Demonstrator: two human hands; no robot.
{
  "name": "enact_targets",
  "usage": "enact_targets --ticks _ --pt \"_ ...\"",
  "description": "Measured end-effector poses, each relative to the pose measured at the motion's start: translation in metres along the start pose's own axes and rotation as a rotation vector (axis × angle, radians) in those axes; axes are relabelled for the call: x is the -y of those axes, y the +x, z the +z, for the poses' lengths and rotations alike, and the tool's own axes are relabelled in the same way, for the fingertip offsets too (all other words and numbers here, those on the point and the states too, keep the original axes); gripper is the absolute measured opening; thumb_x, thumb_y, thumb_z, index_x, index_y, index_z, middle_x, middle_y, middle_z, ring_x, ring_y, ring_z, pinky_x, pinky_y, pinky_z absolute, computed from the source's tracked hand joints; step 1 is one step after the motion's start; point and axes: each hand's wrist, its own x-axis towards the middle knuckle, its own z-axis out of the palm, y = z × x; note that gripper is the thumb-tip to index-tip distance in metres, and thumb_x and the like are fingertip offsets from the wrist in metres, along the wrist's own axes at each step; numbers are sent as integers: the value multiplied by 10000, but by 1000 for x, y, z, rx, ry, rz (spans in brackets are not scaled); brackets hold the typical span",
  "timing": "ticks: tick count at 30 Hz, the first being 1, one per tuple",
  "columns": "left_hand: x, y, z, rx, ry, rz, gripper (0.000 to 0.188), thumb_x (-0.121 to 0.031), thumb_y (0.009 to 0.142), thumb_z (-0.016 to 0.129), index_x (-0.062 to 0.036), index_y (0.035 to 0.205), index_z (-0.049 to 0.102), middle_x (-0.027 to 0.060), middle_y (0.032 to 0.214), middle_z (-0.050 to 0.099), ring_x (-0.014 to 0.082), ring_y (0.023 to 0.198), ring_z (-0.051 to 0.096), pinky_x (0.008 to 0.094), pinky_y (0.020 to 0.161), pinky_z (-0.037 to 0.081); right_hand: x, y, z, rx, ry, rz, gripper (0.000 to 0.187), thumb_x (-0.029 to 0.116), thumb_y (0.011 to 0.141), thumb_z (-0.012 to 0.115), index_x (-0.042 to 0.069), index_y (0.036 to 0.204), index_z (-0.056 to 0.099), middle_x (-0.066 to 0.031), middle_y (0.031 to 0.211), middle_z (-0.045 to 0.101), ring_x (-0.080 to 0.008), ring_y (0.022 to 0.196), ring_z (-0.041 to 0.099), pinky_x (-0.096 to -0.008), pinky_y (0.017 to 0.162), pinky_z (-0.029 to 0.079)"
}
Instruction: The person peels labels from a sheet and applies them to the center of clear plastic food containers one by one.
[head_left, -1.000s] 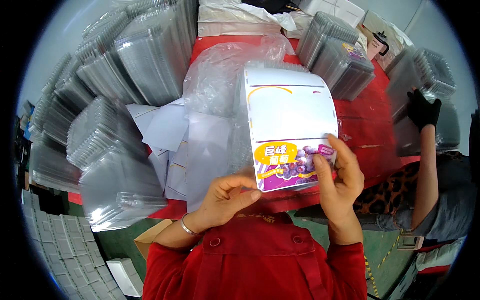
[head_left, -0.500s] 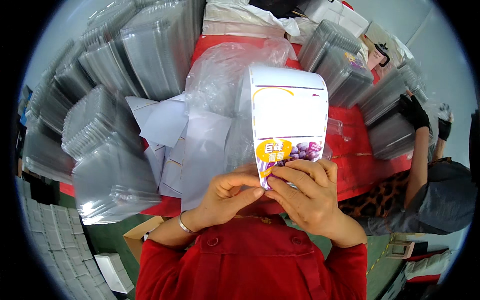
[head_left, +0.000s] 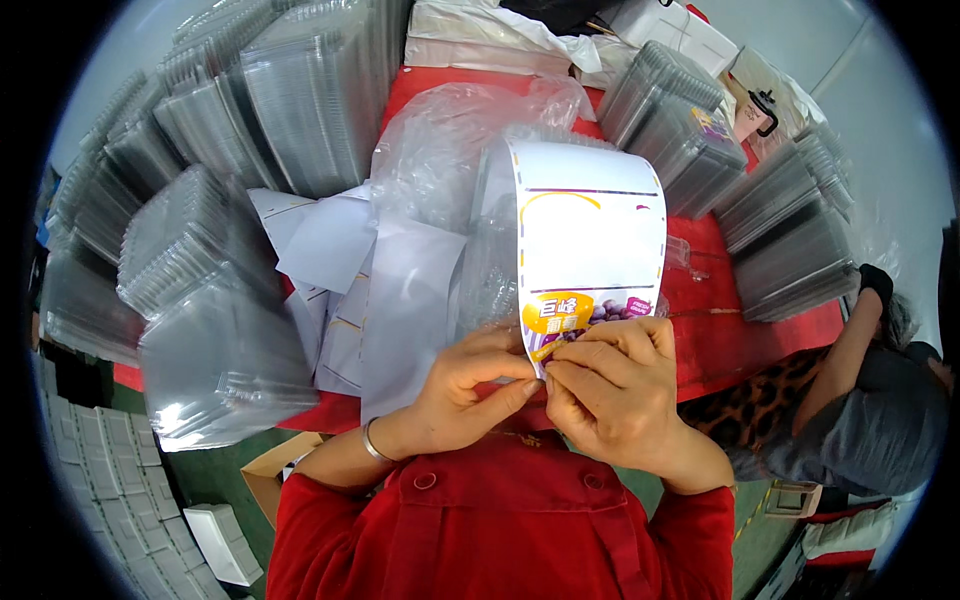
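A curved sticker sheet (head_left: 592, 245), mostly white with an orange-and-purple grape print at its near end, stands up in front of my chest. My right hand (head_left: 625, 395) grips its near edge, fingers curled over the grape print. At the near left corner, my left hand (head_left: 475, 385) pinches the sheet between thumb and forefinger; the fingertips of both hands almost meet there. Behind the sheet lies clear plastic (head_left: 487, 255), partly hidden. White paper sheets (head_left: 410, 310) lie to the left of it, some with coloured marks.
Stacks of clear plastic containers (head_left: 225, 340) line the left of the red table (head_left: 705, 335), with more stacks (head_left: 785, 240) at the right. A crumpled clear bag (head_left: 430, 140) lies farther back. A co-worker (head_left: 850, 410) is at the right; a pink cup (head_left: 752, 118) stands beyond.
The sticker sheet has shifted slightly right and nearer, with both hands still on it. The co-worker's hands have drawn back from the right-hand stacks.
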Motion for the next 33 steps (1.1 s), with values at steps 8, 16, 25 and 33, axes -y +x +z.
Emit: enact_targets --ticks 8,16,25,33 --pt "6 -4 2 -62 -85 -43 101 8 817 611 -18 914 623 121 971 630 256 953 571 340 847 424 -4 -3 -2 85 131 70 153 85 716 698 44 855 650 -29 943 618 -206 814 558 -330 695 366" --pt "2 0 1 -43 40 41 120 17 797 606 -24 909 622 127 965 626 277 908 568 382 833 421 -8 -1 -2 50 319 172 135 25 698 687 37 826 644 -43 907 633 -234 774 566 -347 657 407" --pt "11 -18 3 -112 -294 -259 147 -16 828 596 -13 972 623 121 1023 624 193 998 571 293 850 421 -5 -2 -5 -30 226 113 216 5 696 690 22 892 602 -90 928 643 -244 785 593 -345 677 447" --pt "-7 -10 10 -140 -347 -375 154 -58 868 605 3 1001 653 82 944 650 138 915 591 272 802 444 0 -1 -11 -32 294 171 138 -8 778 632 9 904 579 -115 914 646 -262 767 618 -333 652 506"
